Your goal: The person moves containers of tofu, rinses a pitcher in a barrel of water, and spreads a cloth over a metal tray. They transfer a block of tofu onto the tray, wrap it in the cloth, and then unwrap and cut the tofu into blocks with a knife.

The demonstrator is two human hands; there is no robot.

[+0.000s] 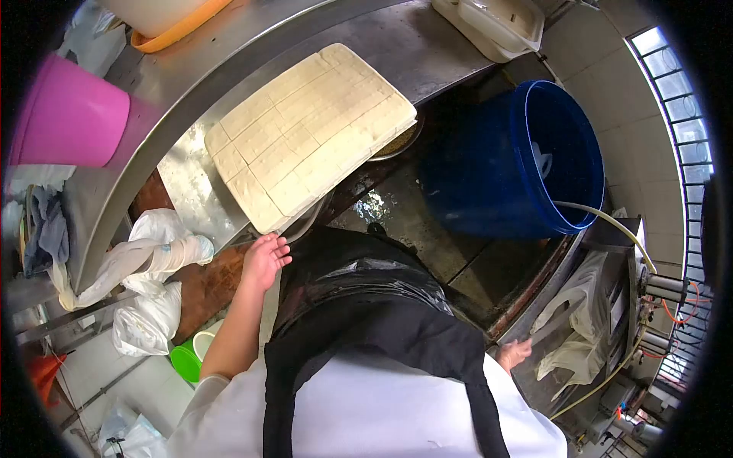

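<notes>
A large pale slab [309, 130], scored into rectangular blocks, lies on the metal counter in front of me. My left hand [267, 259] is just below the slab's near left corner, with its fingers apart and nothing visible in it. Whether its fingertips touch the corner is unclear. My right hand [514, 353] is low at the right, near a pale plastic bag [576, 328]; its fingers are blurred, and I cannot make out whether they hold anything.
A blue barrel [489, 160] with a hose [611, 221] over its rim stands at the right. A pink bucket [72, 111] is at the left, above white bags [149, 320]. White trays [496, 27] sit at the top. A green container [185, 362] stands at the lower left.
</notes>
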